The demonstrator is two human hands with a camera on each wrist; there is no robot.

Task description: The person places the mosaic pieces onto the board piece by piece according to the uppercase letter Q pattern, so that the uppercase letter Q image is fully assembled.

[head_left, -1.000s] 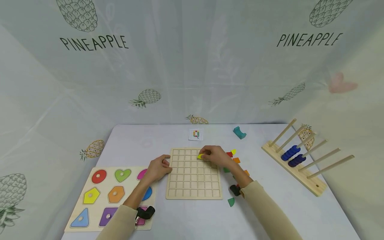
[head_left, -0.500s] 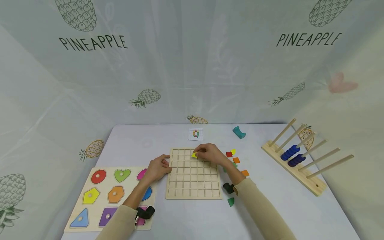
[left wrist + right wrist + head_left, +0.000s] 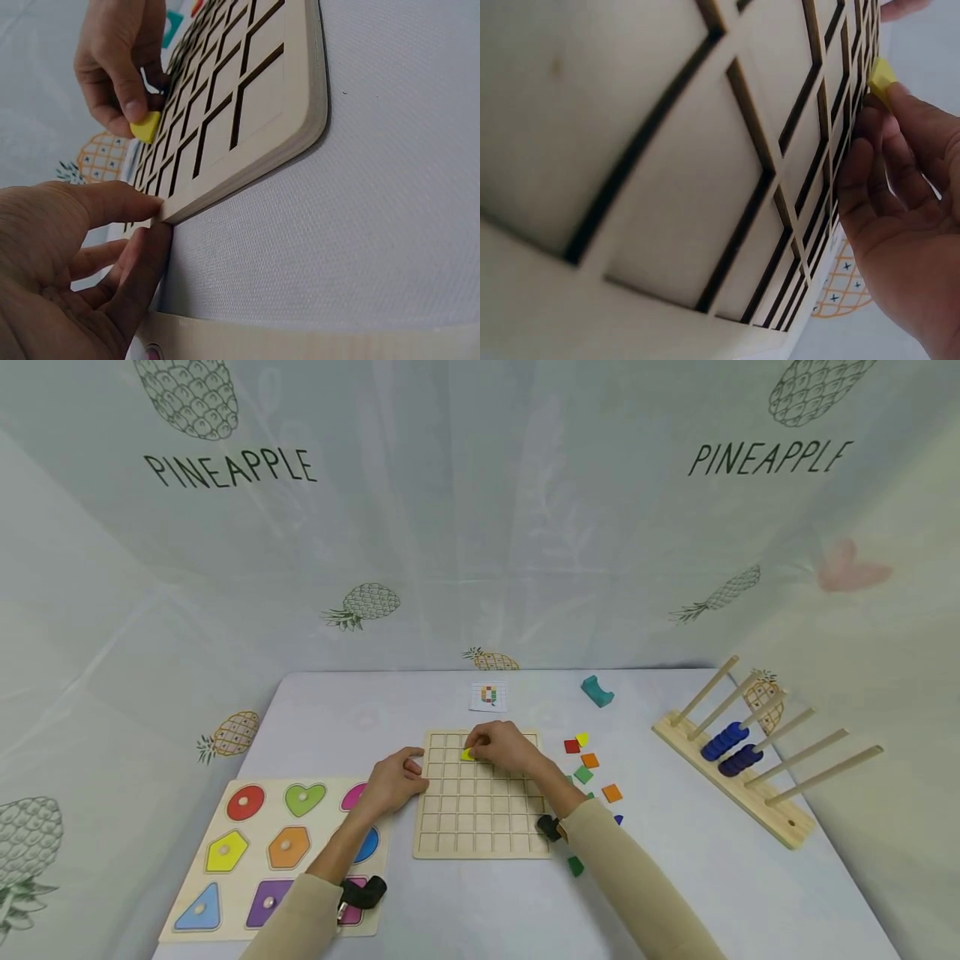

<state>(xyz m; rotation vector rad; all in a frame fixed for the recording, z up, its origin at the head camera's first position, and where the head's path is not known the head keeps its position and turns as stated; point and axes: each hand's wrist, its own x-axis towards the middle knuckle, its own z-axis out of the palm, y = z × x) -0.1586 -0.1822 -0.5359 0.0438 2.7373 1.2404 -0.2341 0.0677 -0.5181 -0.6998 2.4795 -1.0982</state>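
Note:
A pale wooden grid board [image 3: 480,822] lies in the middle of the table. My left hand [image 3: 393,782] rests at its left edge, thumb and a finger touching the rim; in the left wrist view those fingertips [image 3: 146,206] meet the board's side. Between thumb and fingers, my right hand [image 3: 504,746] pinches a small yellow piece [image 3: 467,754] over the upper left part of the grid. The left wrist view shows this yellow piece [image 3: 146,127] tilted near the cells; whether it touches them I cannot tell. Part of the board is hidden under the right hand and forearm.
Loose coloured pieces, among them a red square [image 3: 572,747] and an orange one [image 3: 612,792], lie right of the board. A pattern card [image 3: 488,696] and teal block [image 3: 597,691] lie behind. Left stands a shape puzzle [image 3: 258,793]; right, a peg rack [image 3: 735,777].
My right hand has moved left across the top of the grid with the yellow piece, uncovering more loose pieces on the right. The left hand stays at the board's edge.

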